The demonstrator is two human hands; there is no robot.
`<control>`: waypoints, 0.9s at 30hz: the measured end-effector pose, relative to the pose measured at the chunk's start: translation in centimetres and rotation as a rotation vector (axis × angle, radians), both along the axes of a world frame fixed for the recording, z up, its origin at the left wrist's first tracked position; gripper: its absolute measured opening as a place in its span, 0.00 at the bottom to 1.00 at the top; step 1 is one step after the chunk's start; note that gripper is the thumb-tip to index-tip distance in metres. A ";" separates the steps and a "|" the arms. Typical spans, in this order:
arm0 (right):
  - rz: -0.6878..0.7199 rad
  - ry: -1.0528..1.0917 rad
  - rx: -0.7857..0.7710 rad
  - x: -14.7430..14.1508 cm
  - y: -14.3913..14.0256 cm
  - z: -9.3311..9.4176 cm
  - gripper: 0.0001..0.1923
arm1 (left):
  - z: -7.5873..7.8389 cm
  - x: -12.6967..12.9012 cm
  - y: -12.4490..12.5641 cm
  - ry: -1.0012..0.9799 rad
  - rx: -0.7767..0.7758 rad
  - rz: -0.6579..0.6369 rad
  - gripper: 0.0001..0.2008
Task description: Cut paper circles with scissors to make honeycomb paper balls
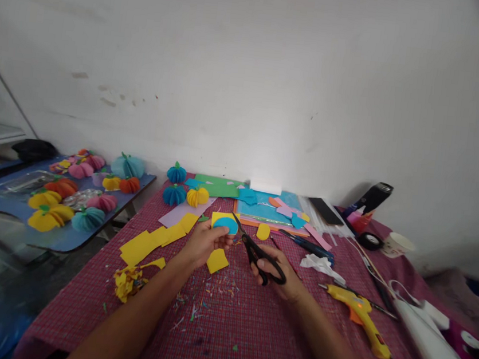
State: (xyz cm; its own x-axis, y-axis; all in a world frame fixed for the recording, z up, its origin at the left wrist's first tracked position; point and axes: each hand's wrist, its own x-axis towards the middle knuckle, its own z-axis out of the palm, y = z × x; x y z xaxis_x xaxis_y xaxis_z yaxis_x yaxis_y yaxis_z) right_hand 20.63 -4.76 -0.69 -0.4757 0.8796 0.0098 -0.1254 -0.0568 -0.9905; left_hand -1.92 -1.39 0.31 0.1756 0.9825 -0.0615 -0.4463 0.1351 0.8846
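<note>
Left hand (205, 240) pinched a stack of yellow-and-blue paper (225, 222); right hand (277, 270) gripped black scissors (257, 252), blades open against the stack's right edge. Blue top piece already showed a rounded edge; yellow corners remained square, so trimming looked partway. A cut yellow piece (217, 260) lay just below the stack, scraps (127, 281) well left. Finished paper pumpkins (186, 194) stood beyond it.

Home craft corner: paper pumpkins (51, 213), glue gun (360, 317), scraps on checked tablecloth (222, 333).
</note>
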 end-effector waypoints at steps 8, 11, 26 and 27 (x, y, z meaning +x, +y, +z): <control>0.034 0.018 -0.001 0.8 -0.1 -0.6 0.15 | 0.0 0.1 -0.1 0.038 -0.004 -0.025 0.12; 0.050 0.024 0.000 0.9 -0.2 -0.4 0.16 | 0.1 0.1 -0.1 0.051 -0.007 -0.025 0.13; 0.047 -0.037 -0.005 1.4 -0.2 -0.3 0.16 | -0.1 0.2 -0.1 0.114 0.045 -0.059 0.12; 0.046 -0.042 -0.003 1.3 -0.3 -0.1 0.16 | -0.1 0.2 -0.1 0.118 0.046 -0.058 0.12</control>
State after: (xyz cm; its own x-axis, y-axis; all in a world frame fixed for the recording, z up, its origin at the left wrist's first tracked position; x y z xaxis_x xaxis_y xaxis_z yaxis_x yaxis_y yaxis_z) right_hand 21.97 -5.07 -0.84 -0.5155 0.8568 -0.0132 -0.0810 -0.0641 -0.9947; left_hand -1.74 -1.54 0.18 0.2266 0.9732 -0.0404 -0.3315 0.1161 0.9363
